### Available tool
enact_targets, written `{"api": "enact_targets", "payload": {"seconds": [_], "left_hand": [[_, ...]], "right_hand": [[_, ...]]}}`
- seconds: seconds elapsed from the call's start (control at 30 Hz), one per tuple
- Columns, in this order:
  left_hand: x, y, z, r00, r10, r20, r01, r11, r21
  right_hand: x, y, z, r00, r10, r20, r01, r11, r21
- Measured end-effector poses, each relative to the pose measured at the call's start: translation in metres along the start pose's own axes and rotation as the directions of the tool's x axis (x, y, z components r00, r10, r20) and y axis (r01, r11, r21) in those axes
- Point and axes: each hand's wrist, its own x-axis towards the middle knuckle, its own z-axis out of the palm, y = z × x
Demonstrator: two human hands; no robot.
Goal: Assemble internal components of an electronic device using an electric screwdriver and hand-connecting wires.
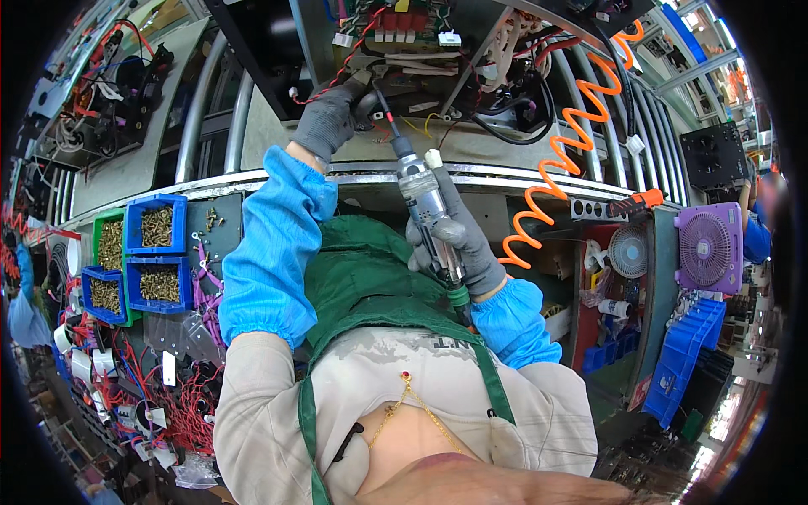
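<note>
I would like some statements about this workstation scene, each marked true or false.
1. The right hand holds a powered screwdriver. True.
2. The left hand is bare. False: it wears a grey glove.
3. An orange coiled hose hangs to the right of the screwdriver. True.
4. The blue bins at the left hold red wires. False: they hold brass-coloured screws.
5. The purple fan stands at the left edge. False: it is at the right.

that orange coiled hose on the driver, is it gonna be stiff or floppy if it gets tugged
The orange coiled hose probably stretches and springs back, since its loops hang open. It looks light and thin. It likely drags a little on the pneumatic screwdriver gripped by the right hand.
</note>
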Motion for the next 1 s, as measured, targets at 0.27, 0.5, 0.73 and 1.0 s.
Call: {"api": "enact_targets", "payload": {"seconds": [0.27, 0.5, 0.73, 1.0], "left_hand": [[0.002, 0.017, 0.010, 0.752, -0.399, 0.524, 0.197, -0.622, -0.757], [0.001, 0.015, 0.001, 0.865, -0.381, 0.327, 0.313, -0.101, -0.944], [0.003, 0.012, -0.017, 0.746, -0.471, 0.470, 0.364, -0.303, -0.881], [0.005, 0.020, -0.033, 0.736, -0.451, 0.505, 0.435, -0.258, -0.863]], "right_hand": [[0.005, -0.004, 0.001, 0.995, 0.076, -0.071, -0.084, 0.988, -0.130], [0.008, -0.006, 0.006, 0.998, 0.041, -0.057, -0.053, 0.973, -0.223], [0.004, -0.001, -0.016, 0.979, 0.100, 0.179, -0.136, 0.970, 0.201], [0.003, -0.004, -0.007, 0.995, 0.062, 0.081, -0.066, 0.997, 0.040]]}}
